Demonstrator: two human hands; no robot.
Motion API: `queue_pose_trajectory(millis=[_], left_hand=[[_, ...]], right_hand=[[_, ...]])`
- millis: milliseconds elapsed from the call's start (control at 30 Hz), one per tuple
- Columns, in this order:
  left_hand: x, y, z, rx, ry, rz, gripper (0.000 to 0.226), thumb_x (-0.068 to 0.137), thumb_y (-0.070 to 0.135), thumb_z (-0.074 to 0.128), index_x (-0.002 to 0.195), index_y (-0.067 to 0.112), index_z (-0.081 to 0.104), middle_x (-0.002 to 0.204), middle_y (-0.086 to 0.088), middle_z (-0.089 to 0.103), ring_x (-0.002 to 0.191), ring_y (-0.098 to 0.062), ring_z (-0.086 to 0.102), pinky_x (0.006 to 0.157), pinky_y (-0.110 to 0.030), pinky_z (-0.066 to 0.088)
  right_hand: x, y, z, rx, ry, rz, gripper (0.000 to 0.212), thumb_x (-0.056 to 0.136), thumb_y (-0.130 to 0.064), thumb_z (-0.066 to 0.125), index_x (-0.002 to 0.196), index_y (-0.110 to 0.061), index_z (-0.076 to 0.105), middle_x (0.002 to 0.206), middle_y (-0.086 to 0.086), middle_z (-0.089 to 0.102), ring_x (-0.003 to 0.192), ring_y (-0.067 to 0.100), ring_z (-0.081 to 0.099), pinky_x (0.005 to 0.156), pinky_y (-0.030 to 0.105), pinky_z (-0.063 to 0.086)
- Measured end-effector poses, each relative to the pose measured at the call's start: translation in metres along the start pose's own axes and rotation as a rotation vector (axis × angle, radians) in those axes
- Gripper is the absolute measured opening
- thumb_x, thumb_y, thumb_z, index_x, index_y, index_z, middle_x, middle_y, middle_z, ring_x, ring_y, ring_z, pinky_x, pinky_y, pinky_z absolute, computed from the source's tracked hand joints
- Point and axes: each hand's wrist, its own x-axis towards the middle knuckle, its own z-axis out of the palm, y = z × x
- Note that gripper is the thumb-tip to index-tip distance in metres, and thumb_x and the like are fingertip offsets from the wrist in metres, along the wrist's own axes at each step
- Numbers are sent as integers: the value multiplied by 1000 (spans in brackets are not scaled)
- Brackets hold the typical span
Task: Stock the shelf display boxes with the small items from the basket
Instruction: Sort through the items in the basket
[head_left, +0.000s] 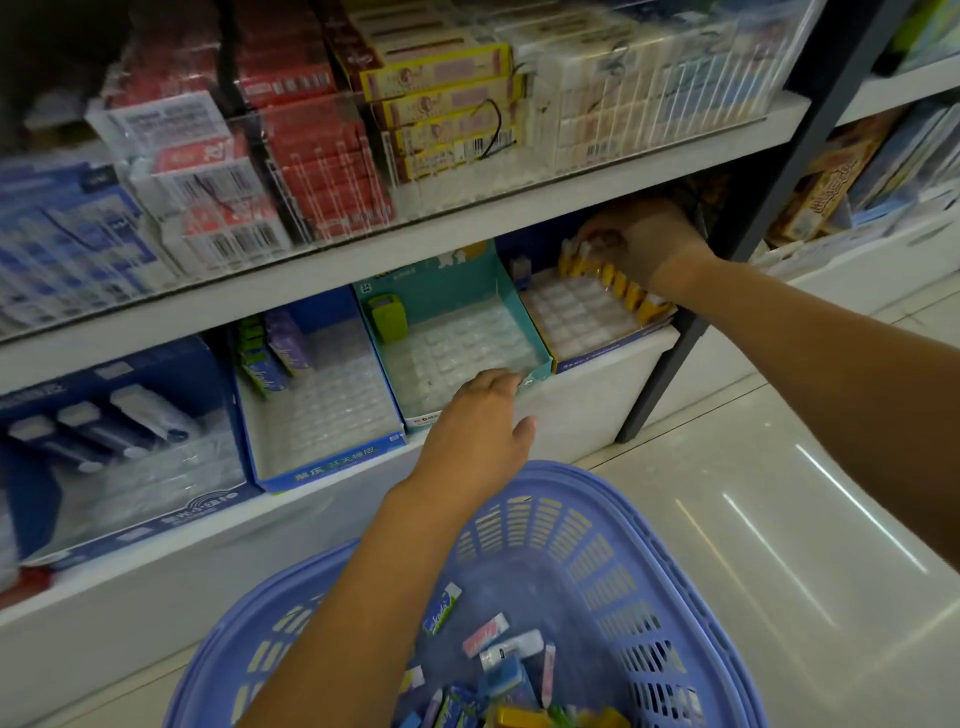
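Fingers (589, 229) of right hand (647, 241) pinch a yellow item (567, 262); left hand (472, 431) hangs relaxed.

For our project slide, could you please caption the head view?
Right hand pinches yellow items in the rightmost display box; left hand touches the teal box rim, purple basket below.

The basket (613, 551) sits below and in front of the lower shelf (597, 387), with small items (501, 649) loose in its bottom. Four display boxes (322, 415) stand side by side on that shelf. The right hand (644, 241) is deep in the rightmost box (576, 312), gripping the row of packets (628, 291) along its right wall. The left hand (478, 421) hovers at the front edge of the neighbouring box (457, 338).
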Motion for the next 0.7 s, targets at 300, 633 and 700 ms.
queue_pose_trajectory(millis=[300, 633, 700], left_hand=[[1, -9, 4, -9, 29, 42, 54, 97, 29, 48, 146, 16, 29, 152, 0, 30, 137, -16, 30, 111, -25, 24], [-12, -2, 0, -123, 167, 94, 43, 97, 24, 49, 139, 12, 44, 147, 1, 37, 133, -12, 35, 107, -17, 24], [-29, -2, -5, -243, 334, 157, 26, 96, 23, 50, 119, 14, 60, 124, 2, 56, 113, -7, 49, 95, -13, 35]], right_hand=[[21, 1, 7, 34, -103, 15, 29, 96, -22, 53, 119, -10, 65, 124, 13, 62, 116, 31, 53, 95, 31, 40], [15, -9, 8, -181, -137, -54, 34, 97, -17, 47, 130, -13, 56, 136, 15, 51, 125, 32, 46, 105, 34, 37], [3, -25, 5, -184, -108, -84, 34, 96, -16, 47, 128, -8, 55, 131, 18, 51, 122, 33, 47, 102, 36, 39]])
